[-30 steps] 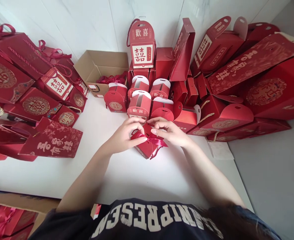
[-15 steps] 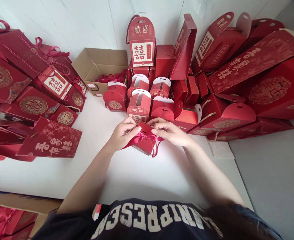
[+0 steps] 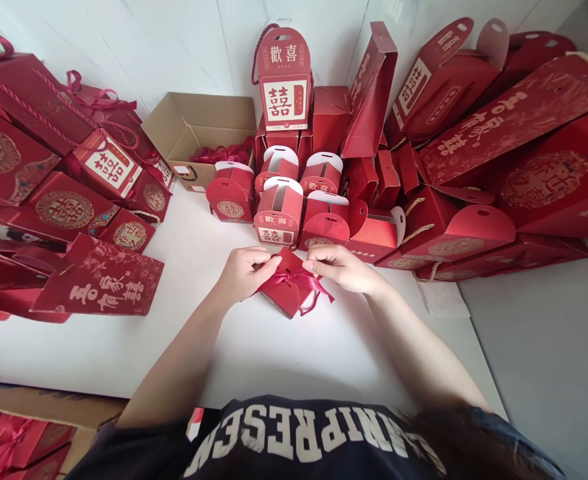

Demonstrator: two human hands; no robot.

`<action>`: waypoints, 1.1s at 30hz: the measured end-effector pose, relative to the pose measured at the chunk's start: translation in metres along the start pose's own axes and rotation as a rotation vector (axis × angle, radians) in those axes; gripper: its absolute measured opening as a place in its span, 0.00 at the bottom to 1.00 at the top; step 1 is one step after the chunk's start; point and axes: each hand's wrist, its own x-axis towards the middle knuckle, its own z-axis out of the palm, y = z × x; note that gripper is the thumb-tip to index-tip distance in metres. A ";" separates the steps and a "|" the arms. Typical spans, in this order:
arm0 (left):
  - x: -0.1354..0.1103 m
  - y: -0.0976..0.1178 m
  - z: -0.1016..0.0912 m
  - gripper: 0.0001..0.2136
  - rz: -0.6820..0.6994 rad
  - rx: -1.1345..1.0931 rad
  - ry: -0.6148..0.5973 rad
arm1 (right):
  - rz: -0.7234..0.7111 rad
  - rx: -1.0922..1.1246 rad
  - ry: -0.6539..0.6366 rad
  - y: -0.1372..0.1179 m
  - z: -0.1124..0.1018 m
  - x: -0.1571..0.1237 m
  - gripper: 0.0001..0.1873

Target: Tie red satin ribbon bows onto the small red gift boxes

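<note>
Red ribbon (image 3: 291, 277) on box (image 3: 287, 300), R tail (image 3: 326, 291) lower vs. prev.

On the desk (image 3: 299, 373), a gift box (image 3: 287, 305) sits between the left hand (image 3: 247, 270) and the right hand (image 3: 341, 267), a ribbon (image 3: 293, 277) lying across its top. Just behind it stands a cluster of small boxes (image 3: 279, 207), in two rows. Behind these a tall box (image 3: 285, 87) rises near the wall (image 3: 174, 47). To the cluster's left and rear, an open carton (image 3: 169, 130) holds a heap of ribbons (image 3: 227, 152). Farther left is a pile of boxes (image 3: 64, 203), with a flat-sided box (image 3: 107, 280) at its near side. Stacked boxes (image 3: 467, 243) fill the rear right. At the near left corner, beyond the desk's front edge, another carton (image 3: 49, 402) has more boxes (image 3: 39, 443) inside.
</note>
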 end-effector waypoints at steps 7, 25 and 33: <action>-0.003 -0.001 -0.001 0.23 -0.030 0.015 0.000 | 0.024 0.019 -0.017 0.004 -0.002 -0.001 0.24; -0.009 0.015 -0.008 0.24 -0.155 -0.133 -0.064 | 0.044 -0.032 0.087 -0.016 0.002 -0.008 0.14; -0.013 0.013 -0.026 0.21 -0.394 -0.342 -0.256 | 0.044 -0.365 0.155 -0.040 -0.007 -0.022 0.13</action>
